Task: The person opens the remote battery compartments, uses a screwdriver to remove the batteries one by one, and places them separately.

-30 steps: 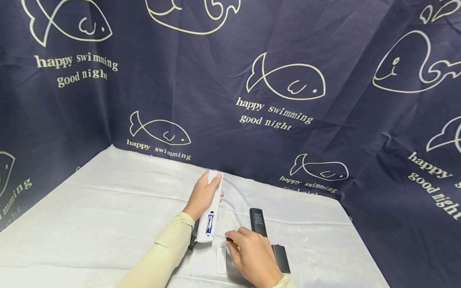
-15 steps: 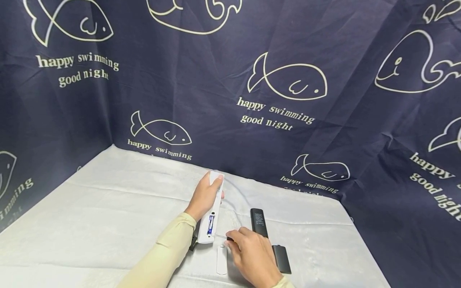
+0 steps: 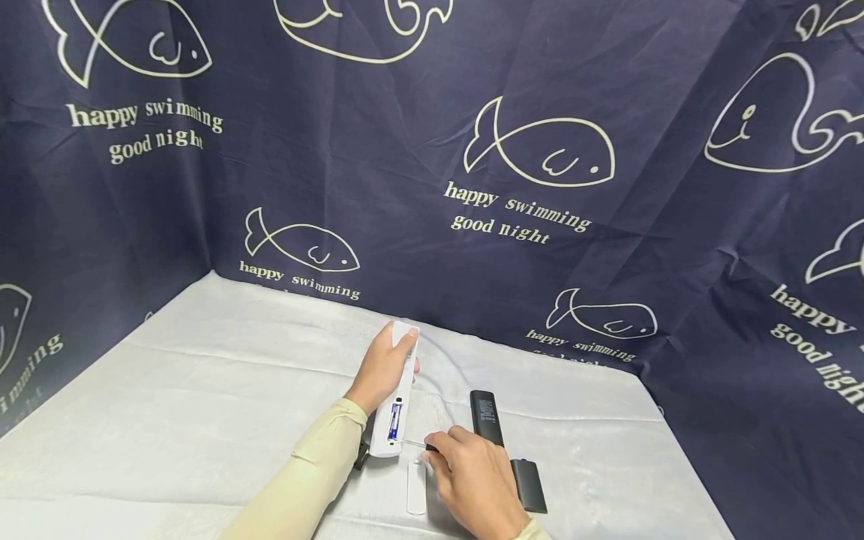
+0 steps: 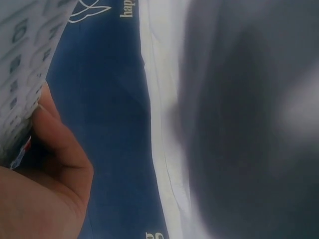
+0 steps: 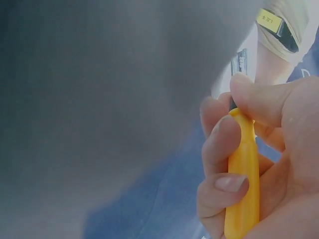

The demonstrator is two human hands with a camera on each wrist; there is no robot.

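Note:
In the head view my left hand point(image 3: 379, 367) grips the far end of a white remote control point(image 3: 405, 384), thumb across its back. The remote is tilted, its near end toward me, and its battery slot shows a blue-and-white battery point(image 3: 394, 421). Rows of buttons on its front fill the upper left of the left wrist view. My right hand point(image 3: 475, 476) holds a screwdriver by its yellow handle point(image 5: 242, 172), fingers wrapped round it. The thin metal shaft point(image 3: 414, 444) points left, its tip right at the near end of the battery slot.
A slim white cover point(image 3: 416, 489) lies on the white cloth below the remote. To the right are a long black bar-shaped thing point(image 3: 486, 412) and a flat black piece point(image 3: 529, 486), partly behind my right hand. Dark blue curtains point(image 3: 405, 187) with fish prints enclose the table.
Both hands, the remote and the screwdriver stay almost where they were. Only a slight shift of the whole head view shows.

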